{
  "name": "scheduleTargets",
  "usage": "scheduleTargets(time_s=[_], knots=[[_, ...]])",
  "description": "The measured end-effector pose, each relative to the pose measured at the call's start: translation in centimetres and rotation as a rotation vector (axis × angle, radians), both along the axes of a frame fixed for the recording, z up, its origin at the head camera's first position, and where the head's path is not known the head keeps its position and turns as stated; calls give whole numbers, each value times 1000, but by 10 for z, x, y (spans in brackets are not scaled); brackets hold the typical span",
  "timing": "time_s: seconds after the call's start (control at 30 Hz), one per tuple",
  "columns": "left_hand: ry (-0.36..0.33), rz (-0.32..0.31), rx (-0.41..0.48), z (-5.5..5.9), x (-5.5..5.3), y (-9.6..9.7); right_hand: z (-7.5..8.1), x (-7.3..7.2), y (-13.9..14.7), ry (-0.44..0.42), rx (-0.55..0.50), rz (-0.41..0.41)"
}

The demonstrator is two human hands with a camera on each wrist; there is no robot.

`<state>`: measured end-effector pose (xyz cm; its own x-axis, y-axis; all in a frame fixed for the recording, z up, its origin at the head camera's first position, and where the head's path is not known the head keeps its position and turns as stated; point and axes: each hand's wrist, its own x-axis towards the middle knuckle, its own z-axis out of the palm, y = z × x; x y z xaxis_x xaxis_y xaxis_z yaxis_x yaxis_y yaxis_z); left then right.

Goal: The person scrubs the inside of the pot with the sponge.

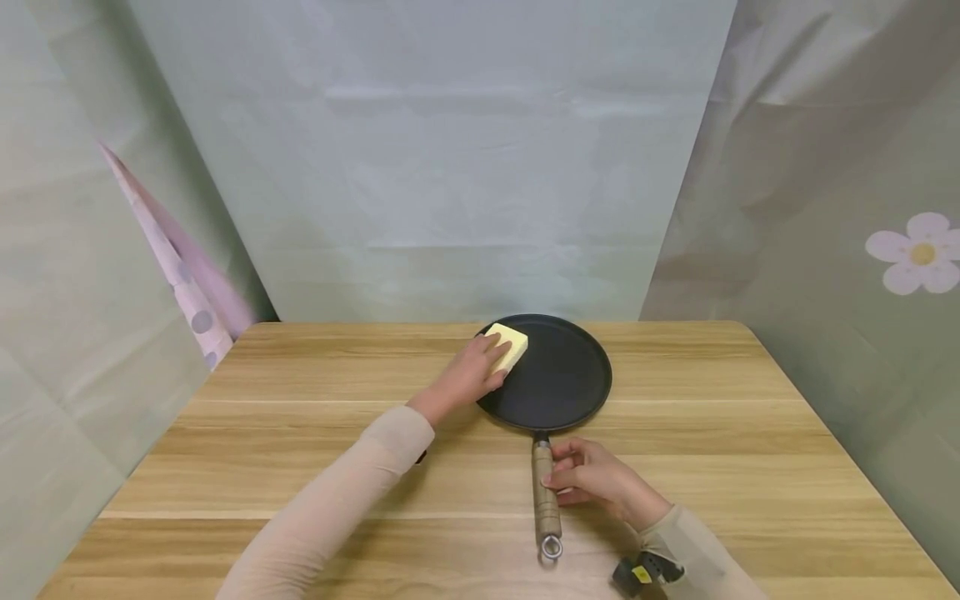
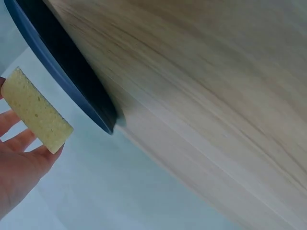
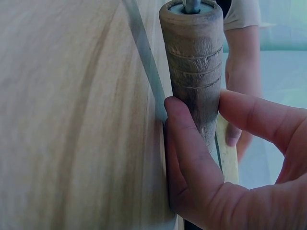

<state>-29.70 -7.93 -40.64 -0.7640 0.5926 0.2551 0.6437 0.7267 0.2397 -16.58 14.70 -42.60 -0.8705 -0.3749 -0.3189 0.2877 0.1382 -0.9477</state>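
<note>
A flat black round frying pan (image 1: 558, 379) sits toward the back of the table, its wooden handle (image 1: 546, 500) pointing to the front. Above the pan's left part, my left hand (image 1: 467, 371) holds a pale yellow sponge (image 1: 513, 340). The left wrist view has the sponge (image 2: 36, 112) between fingers and thumb, with a gap between it and the pan (image 2: 72, 72). My right hand (image 1: 592, 479) pinches the handle from the right side. Seen from the right wrist, fingers and thumb lie on opposite sides of the ridged handle (image 3: 194, 57).
A wood-grain table (image 1: 300, 433) carries the pan. Pale cloth (image 1: 450, 167) hangs behind and at both sides, with a flower print (image 1: 922, 254) at right. A metal ring (image 1: 551, 547) ends the handle. Each arm has a light sleeve (image 1: 330, 500).
</note>
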Motion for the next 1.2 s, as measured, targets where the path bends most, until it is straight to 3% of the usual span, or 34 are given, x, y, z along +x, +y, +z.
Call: scheduleTargets(time_s=[0.5, 1.2], knots=[[-28, 202, 77, -1, -8, -40, -1, 1, 0, 8, -6, 5], [-35, 345, 107, -14, 0, -88, -1, 3, 0, 5, -3, -13]])
